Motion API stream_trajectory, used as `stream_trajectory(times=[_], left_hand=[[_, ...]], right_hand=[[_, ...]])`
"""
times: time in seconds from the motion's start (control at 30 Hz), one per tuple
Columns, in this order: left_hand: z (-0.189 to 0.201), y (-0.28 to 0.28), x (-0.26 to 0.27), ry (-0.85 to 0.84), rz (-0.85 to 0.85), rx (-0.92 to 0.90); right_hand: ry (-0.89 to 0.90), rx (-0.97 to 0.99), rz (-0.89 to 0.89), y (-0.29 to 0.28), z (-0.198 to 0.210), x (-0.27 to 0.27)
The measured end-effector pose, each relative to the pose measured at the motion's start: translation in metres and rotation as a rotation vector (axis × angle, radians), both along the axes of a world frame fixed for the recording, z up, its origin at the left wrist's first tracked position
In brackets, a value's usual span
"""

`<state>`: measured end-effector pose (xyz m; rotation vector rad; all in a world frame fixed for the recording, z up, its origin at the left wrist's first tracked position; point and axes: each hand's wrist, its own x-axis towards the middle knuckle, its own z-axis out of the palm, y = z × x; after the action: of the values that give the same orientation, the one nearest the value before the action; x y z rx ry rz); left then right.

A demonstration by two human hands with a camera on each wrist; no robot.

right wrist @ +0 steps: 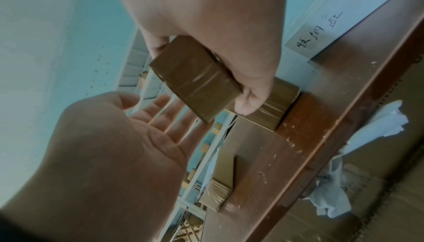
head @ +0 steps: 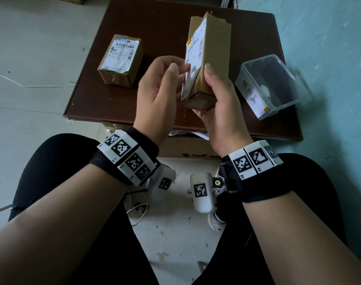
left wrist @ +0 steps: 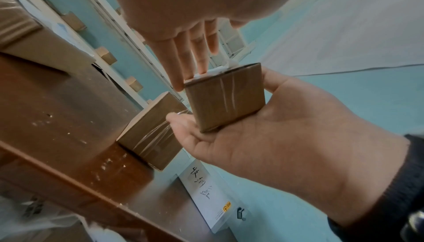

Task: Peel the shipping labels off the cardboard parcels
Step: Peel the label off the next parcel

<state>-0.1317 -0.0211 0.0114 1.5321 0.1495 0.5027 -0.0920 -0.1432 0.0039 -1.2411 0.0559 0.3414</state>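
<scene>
Two hands raised | right hand [head: 220, 112] grips parcel [head: 208, 58] | left hand [head: 157, 89] fingers pinch label [head: 193, 64]

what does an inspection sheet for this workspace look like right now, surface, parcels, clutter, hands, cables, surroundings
surface: brown board set on a cardboard box, scuffed near its front edge.
job's things: held parcel upright, its label lifted along the near edge; second parcel lies flat on the board, label on.
clutter: clear plastic tub with a handwritten sticker; crumpled white paper below the board edge.
grippers: right hand grips the held parcel's lower end; left hand pinches the label edge.
cables: thin white wire on the floor; a looped one between the knees.
surroundings: pale tiled floor, teal wall, shelving with small boxes.
</scene>
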Motion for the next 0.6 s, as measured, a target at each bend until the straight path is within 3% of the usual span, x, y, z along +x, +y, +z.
stream_trajectory(times=[0.2, 0.6], left_hand=[[-0.0022, 0.0017, 0.002, -0.057, 0.003, 0.096], [-0.0081, -0.0009, -0.0006, -0.066, -0.039, 0.282]], right_hand=[[-0.044, 0.008, 0.022, -0.0044, 0.0076, -0.0022], [0.039, 0.061, -0.059, -0.0037, 0.0003, 0.0033]])
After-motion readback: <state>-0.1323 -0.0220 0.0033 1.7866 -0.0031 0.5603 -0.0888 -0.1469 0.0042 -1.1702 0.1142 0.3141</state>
